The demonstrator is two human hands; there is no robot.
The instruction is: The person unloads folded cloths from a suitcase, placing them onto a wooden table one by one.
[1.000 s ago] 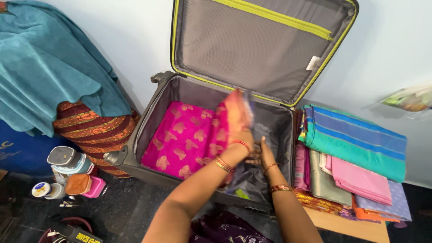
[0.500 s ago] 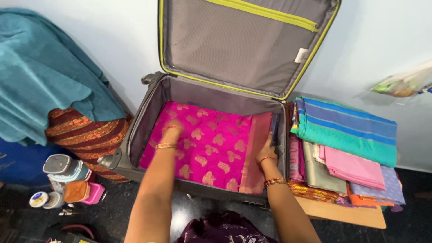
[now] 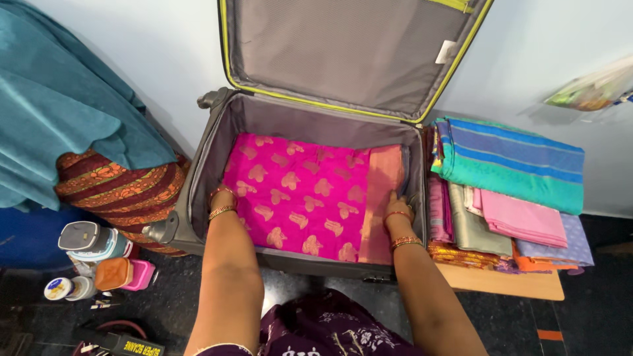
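A bright pink folded cloth (image 3: 300, 194) with gold motifs and an orange-pink border lies flat inside an open grey suitcase (image 3: 198, 171) with a yellow-green zip. My left hand (image 3: 221, 196) rests at the cloth's left edge, tucked against the suitcase wall, fingers partly hidden. At the cloth's right border my right hand (image 3: 397, 206) presses down near the suitcase's right wall. Both wrists wear bangles.
A stack of folded cloths (image 3: 508, 191), topped by a teal and blue striped one, sits on a low wooden board (image 3: 501, 285) to the right. Left stands a bundle under teal fabric (image 3: 59, 112), with small jars and boxes (image 3: 99, 260) on the dark floor.
The pink cloth, half folded up a second ago, has been spread flat in the suitcase. My left hand moved to its left edge, my right hand to its right border.
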